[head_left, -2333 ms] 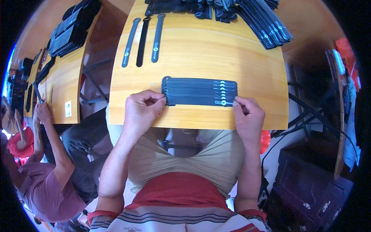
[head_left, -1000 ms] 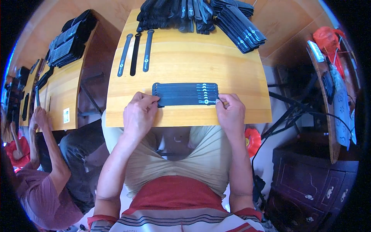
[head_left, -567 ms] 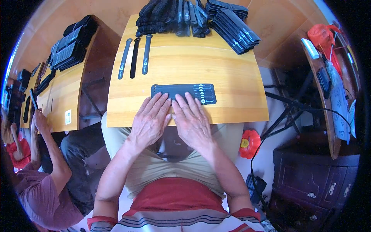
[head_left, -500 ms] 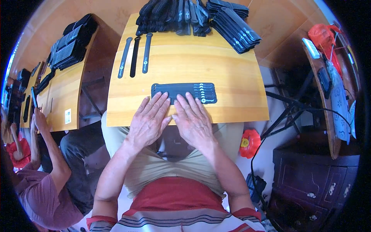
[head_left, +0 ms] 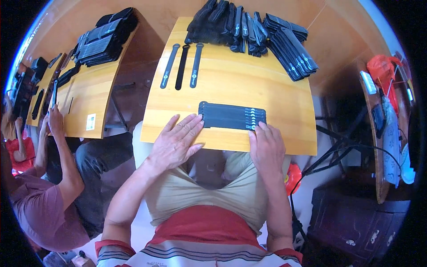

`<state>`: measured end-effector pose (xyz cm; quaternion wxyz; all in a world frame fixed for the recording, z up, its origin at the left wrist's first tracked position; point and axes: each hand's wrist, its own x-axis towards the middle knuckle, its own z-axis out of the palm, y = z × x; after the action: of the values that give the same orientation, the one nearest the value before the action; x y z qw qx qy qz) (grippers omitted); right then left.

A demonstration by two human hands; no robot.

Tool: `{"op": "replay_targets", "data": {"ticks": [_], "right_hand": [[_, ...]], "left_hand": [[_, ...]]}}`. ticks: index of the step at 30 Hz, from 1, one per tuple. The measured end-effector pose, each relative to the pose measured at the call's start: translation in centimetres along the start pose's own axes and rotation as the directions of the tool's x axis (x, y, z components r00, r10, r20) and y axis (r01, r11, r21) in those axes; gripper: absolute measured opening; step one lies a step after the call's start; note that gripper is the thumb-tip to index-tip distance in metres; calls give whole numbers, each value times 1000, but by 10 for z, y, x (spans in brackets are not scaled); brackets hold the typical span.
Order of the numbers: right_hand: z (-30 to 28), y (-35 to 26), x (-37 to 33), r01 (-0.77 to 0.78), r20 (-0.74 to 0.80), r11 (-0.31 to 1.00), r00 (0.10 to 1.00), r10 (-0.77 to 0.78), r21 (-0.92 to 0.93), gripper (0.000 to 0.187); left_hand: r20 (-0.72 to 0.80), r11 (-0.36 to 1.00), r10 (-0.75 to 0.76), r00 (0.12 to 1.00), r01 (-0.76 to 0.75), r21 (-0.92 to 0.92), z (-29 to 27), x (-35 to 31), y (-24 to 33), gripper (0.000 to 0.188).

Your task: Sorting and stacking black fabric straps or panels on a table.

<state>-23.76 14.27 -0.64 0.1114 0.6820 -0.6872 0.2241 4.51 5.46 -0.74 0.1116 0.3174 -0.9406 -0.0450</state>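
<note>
A row of overlapping black straps [head_left: 227,116] with rounded ends lies crosswise near the table's front edge. My left hand [head_left: 175,140] rests flat, fingers stretched, with its fingertips touching the left end of the row. At the right end, my right hand [head_left: 269,144] has its thumb and fingers closed on the lower corner of the straps, partly covering it. Three single straps lie side by side at the table's left: a grey strap [head_left: 169,66], a black strap [head_left: 182,66] and another grey strap [head_left: 196,66].
A heap of black straps [head_left: 209,29] and a fanned stack of straps [head_left: 291,55] stand along the wooden table's [head_left: 240,142] far edge. To the left, a co-worker's arm [head_left: 64,155] reaches over another table [head_left: 95,102] holding bundled straps [head_left: 104,42]. A dark cabinet [head_left: 351,218] stands at right.
My right hand has gone from lying flat on the straps to closing on their right end. My left hand has shifted to their left end. The whole view has swung.
</note>
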Motion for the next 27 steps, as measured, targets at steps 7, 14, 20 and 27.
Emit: {"op": "replay_targets", "data": {"ticks": [7, 14, 20, 27], "right_hand": [[32, -78, 92, -77, 64, 955, 996, 61, 288, 22], [91, -113, 159, -118, 247, 987, 965, 89, 105, 27], [80, -102, 162, -149, 330, 987, 936, 125, 51, 27], [58, -58, 163, -303, 429, 953, 861, 274, 0, 21]], "left_hand": [[-81, 1000, 8, 997, -9, -7, 5, -3, -1, 59], [-77, 999, 12, 997, -16, -47, 6, -1, 0, 59], [-113, 995, -9, 994, -2, -98, 7, -5, -4, 56], [-122, 992, -16, 992, 1, -122, 8, -5, -3, 56]]}}
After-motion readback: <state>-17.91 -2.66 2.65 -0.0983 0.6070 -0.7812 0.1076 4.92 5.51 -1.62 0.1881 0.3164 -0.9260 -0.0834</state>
